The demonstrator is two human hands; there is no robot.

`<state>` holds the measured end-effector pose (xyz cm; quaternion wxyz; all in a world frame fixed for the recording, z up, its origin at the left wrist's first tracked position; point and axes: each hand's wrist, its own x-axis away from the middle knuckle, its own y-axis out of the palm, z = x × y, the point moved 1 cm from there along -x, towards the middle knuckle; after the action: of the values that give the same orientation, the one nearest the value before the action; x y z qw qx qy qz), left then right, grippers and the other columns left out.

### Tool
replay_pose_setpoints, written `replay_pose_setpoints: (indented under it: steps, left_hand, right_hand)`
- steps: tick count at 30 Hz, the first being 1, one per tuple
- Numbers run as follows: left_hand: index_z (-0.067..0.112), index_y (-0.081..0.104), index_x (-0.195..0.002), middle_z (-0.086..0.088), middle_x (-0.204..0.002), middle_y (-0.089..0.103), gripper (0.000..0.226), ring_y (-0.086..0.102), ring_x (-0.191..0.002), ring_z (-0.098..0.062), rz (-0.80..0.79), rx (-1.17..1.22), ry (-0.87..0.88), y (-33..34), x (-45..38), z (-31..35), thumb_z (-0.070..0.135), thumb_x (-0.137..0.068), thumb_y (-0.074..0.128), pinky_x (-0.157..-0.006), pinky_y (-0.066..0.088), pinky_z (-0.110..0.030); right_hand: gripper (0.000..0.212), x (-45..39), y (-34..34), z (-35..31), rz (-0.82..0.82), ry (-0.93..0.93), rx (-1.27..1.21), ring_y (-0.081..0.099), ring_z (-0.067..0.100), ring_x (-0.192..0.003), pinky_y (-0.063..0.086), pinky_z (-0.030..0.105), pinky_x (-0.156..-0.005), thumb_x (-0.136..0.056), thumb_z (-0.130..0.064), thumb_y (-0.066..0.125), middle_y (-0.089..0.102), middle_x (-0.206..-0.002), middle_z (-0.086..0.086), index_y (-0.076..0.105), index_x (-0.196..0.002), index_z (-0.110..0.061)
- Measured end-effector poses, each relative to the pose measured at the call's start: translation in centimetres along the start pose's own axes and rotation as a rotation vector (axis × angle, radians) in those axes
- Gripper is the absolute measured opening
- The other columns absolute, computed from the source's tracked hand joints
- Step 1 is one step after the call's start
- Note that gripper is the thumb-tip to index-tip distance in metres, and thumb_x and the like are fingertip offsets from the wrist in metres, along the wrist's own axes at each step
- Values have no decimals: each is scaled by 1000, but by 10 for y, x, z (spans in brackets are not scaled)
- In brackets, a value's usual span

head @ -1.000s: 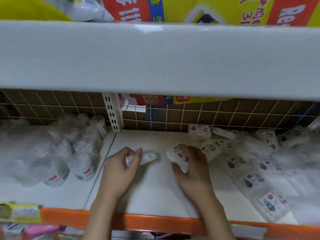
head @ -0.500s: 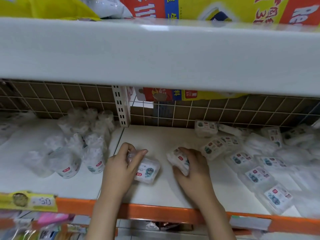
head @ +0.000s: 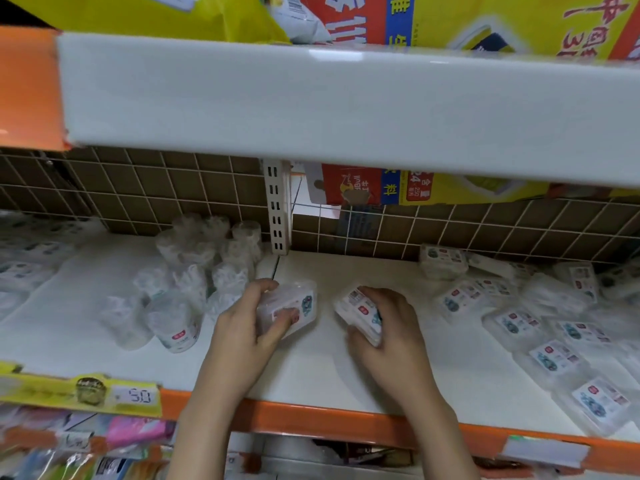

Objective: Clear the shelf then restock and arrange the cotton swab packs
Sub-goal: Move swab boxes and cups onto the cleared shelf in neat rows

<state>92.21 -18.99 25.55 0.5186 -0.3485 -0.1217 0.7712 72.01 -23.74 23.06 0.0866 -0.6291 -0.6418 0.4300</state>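
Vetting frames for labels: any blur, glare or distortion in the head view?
Head view: wide-angle bend bows the upper shelf edge; small glare patch on it; the round packs at left and the bottom-left corner are smeared; left hand and right hand fairly sharp, labels on their packs legible as shapes, not text; soft shadows under the hands.

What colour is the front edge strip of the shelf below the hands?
Orange, seen clearly in the head view.
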Motion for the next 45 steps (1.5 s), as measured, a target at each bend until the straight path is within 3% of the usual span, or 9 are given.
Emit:
replay_pose_setpoints:
  steps: [4,9,14,20,23,25,30,36,45]
  left_hand:
    - [29,54,-127,9,-108,57,36,50,-84,0,-10,-83,123,-39,-13,-23,32,-92,51,-75,34,0]
    - [18,66,-113,4,-102,63,42,49,-88,3,24,-109,172,-107,-26,-70,39,-86,43,-78,28,4]
    - [11,67,-100,-1,-95,65,43,55,-83,-10,80,-104,131,-151,-35,-112,41,-77,48,-69,35,-11]
    - [7,68,-108,-6,-109,62,38,53,-97,-6,135,-89,197,-169,-45,-127,22,-86,40,-87,31,1]
    - [6,69,-106,-11,-107,62,39,55,-91,-8,175,-65,142,-170,-48,-130,30,-84,48,-83,32,1]
    - [6,64,-116,-10,-116,55,53,51,-99,-10,164,-61,72,-168,-49,-129,38,-75,67,-85,30,-1]
    - [2,40,-138,-19,-134,36,89,39,-118,-20,118,-140,20,-162,-52,-137,3,-61,84,-92,24,-4]
    - [-5,40,-136,-27,-131,39,79,34,-115,-17,186,-149,75,-166,-52,-151,-20,-63,67,-87,16,11]
    - [-3,58,-113,-19,-108,55,58,48,-89,-11,246,-111,56,-220,-63,-197,10,-63,86,-73,33,3]
  right_hand:
    - [54,-9,28,-36,70,15,-34,46,13,-106,30,9,-87,-74,-34,54,51,-118,1,54,-125,-16]
    - [52,-16,79,-96,148,25,-120,45,3,-107,29,0,-91,-76,-37,52,47,-121,-1,55,-124,-16]
    - [47,-18,116,-146,142,-1,-120,47,-3,-96,31,-2,-81,-74,-42,52,55,-112,-2,61,-114,-17]
    - [44,-26,124,-167,277,9,-147,49,-5,-91,34,1,-77,-81,-51,56,57,-101,-12,59,-108,-17]
    - [29,-30,126,-166,290,5,-200,56,2,-87,43,10,-75,-85,-40,66,62,-96,-7,58,-102,-18]
    - [25,-34,127,-166,312,-16,-189,53,-1,-87,38,3,-75,-83,-30,67,61,-96,-6,58,-103,-17]
    - [25,-45,131,-169,329,-57,-182,47,-7,-82,33,-2,-71,-80,-25,68,56,-92,-6,59,-102,-17]
    - [26,-49,144,-170,327,-99,-192,46,-11,-85,32,-1,-71,-80,-19,61,51,-96,-7,58,-106,-15]
    - [36,-65,196,-224,365,-123,-153,43,-3,-88,31,-1,-76,-72,-3,63,51,-98,-2,58,-107,-11]
